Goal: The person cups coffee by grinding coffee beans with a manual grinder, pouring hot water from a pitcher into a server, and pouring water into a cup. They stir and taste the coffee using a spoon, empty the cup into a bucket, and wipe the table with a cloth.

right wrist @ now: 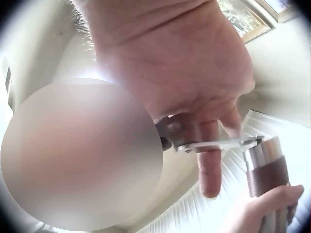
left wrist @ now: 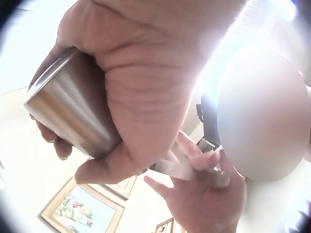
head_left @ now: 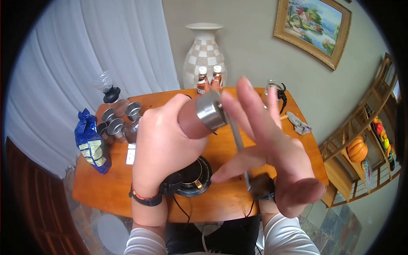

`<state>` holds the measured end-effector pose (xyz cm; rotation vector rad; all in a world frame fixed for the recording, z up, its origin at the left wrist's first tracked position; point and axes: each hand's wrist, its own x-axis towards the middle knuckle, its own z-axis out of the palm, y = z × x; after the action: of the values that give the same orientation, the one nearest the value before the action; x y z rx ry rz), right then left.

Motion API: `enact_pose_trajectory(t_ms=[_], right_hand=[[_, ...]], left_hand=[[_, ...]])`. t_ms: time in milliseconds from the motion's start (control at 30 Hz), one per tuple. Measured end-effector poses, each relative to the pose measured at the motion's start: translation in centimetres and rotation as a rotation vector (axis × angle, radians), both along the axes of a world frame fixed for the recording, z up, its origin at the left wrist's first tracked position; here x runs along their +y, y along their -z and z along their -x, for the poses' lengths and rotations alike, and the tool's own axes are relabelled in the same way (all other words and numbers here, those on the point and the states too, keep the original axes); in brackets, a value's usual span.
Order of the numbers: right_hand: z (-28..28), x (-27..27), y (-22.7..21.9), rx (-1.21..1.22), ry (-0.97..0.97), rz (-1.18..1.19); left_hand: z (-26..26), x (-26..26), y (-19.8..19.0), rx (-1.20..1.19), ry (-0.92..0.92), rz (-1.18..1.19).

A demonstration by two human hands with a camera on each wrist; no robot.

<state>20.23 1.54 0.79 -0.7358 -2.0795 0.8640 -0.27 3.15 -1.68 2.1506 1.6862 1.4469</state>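
Note:
A hand coffee grinder with a brown band and steel top is tilted in the air over the table. My left hand grips it around the body; its steel lower end shows in the left wrist view. From the top runs a crank arm ending in a blurred dark knob. Beside the crank, my right hand has its fingers spread and extended. In the right wrist view the knob overlaps the base of those fingers, and the crank crosses in front of them.
On the table's left stand a blue bag, several metal cups and a glass vessel with a black collar. Two white-capped bottles are at the back. A round black base lies below my left wrist, a grey cloth at right.

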Motion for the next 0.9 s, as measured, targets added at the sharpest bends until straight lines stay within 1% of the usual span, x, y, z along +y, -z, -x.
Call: enact_pose_trajectory(t_ms=[33, 100, 133, 167, 233, 300, 333, 367, 433, 467, 500, 567, 600, 633, 667, 700, 767, 800, 833, 900], right_hand=[[0.3, 0.1, 0.0, 0.004, -0.008, -0.003], [1.0, 0.6, 0.2, 0.025, 0.292, -0.086], [1.0, 0.9, 0.3, 0.05, 0.329, -0.196], [1.0, 1.3, 0.4, 0.053, 0.334, -0.199], [0.7, 2.3, 0.6, 0.088, 0.44, -0.243], [0.7, 2.7, 1.1, 0.112, 0.424, -0.257], [0.9, 3.0, 1.2, 0.147, 0.446, -0.297], [1.1, 3.1, 1.2, 0.181, 0.469, -0.336], [1.4, 3.2, 1.3, 0.201, 0.486, -0.35], [1.6, 3.2, 1.4, 0.221, 0.501, -0.366], [1.8, 3.3, 1.4, 0.217, 0.502, -0.364], [2.1, 3.5, 1.3, 0.33, 0.297, -0.319], [2.0, 3.4, 1.4, 0.326, 0.297, -0.317], [1.6, 3.1, 1.3, 0.293, 0.235, -0.288], [1.3, 2.8, 1.1, 0.259, 0.169, -0.259], [1.0, 2.5, 1.0, 0.255, 0.163, -0.255], [0.4, 2.2, 0.7, 0.169, 0.037, -0.23], [0.2, 2.8, 0.9, 0.141, -0.056, -0.374], [-0.3, 2.5, 0.7, 0.14, -0.056, -0.373], [-1.0, 1.3, -0.1, -0.058, -0.285, -0.081]], left_hand=[[0.3, 0.0, -0.1, -0.058, -0.006, -0.06], [0.7, -0.1, -0.3, -0.074, -0.008, -0.088], [0.8, -0.2, -0.4, -0.102, 0.01, -0.106], [0.8, -0.3, -0.4, -0.129, 0.031, -0.124], [0.6, -0.9, -0.6, -0.123, 0.056, -0.096], [0.2, -1.3, -0.7, -0.092, 0.241, -0.096], [0.2, -1.3, -0.5, -0.078, 0.297, -0.06], [0.1, -1.3, -0.5, -0.079, 0.298, -0.057], [-0.2, -1.2, -0.4, -0.056, 0.388, 0.104], [-0.3, -1.2, -0.2, -0.062, 0.43, 0.144], [-0.2, -1.2, -0.2, -0.066, 0.431, 0.146], [0.0, -1.4, -0.2, 0.185, 0.47, 0.281], [-0.2, -1.6, 0.0, 0.245, 0.419, 0.333], [-0.3, -1.6, 0.0, 0.239, 0.418, 0.336], [-0.3, -1.5, 0.0, 0.305, 0.356, 0.35], [-0.3, -1.4, 0.0, 0.372, 0.292, 0.364], [-0.1, -1.0, 0.4, 0.329, 0.266, 0.332], [0.0, -0.8, 0.5, 0.294, 0.247, 0.297], [0.1, -0.7, 0.4, 0.293, 0.247, 0.298], [0.7, -0.7, -0.1, 0.267, 0.174, 0.281]])
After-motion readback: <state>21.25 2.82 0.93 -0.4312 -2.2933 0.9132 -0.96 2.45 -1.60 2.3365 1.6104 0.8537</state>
